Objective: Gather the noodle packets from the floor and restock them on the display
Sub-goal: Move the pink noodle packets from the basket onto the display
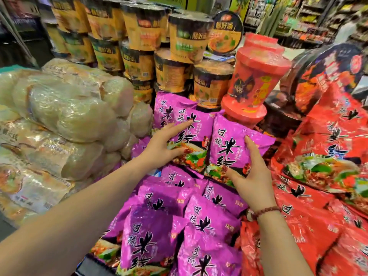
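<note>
Purple noodle packets fill the middle of the display. My left hand [161, 144] lies with spread fingers on an upright purple packet [191, 124] at the back of the pile. My right hand [249, 172] holds the neighbouring purple packet [235, 144], fingers on its right side and thumb at its lower edge. Several more purple packets [179, 226] lie stacked below both hands, down to the frame's bottom edge.
Red noodle packets [318, 176] cover the right side. Clear bags of pale noodles [65, 120] are piled at left. Orange-and-black cup noodles [139, 46] and red cups [256, 76] stand stacked behind. Store shelves [318, 20] show at far right.
</note>
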`<state>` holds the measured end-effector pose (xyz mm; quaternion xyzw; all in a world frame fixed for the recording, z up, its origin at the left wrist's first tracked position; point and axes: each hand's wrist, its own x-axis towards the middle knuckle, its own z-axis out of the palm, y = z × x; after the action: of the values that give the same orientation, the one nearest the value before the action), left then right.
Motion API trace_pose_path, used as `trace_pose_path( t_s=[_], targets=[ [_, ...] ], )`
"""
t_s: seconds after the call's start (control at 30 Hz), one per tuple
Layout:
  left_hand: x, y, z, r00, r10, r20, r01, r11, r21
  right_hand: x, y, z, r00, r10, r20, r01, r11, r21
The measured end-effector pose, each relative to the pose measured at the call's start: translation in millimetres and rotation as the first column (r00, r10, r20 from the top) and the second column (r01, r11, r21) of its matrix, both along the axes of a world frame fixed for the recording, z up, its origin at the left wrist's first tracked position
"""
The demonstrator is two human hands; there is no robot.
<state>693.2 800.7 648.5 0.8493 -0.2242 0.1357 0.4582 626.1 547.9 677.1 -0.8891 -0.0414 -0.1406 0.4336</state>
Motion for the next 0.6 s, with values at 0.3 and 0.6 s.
trace_pose_path(
  t_s=[0.3, 0.6],
  targets=[
    [14, -20, -17, 0.988, 0.118, -0.104, -0.102, 0.984, 0.145, 0, 3, 2, 0.988, -0.084, -0.13, 0.068, 0.99, -0.12],
    [7, -23, -26, 0.893, 0.18, 0.412, -0.349, 0.855, 0.384, -2, 17, -24, 0.937, -0.185, 0.297, 0.323, 0.783, -0.532]
  ],
)
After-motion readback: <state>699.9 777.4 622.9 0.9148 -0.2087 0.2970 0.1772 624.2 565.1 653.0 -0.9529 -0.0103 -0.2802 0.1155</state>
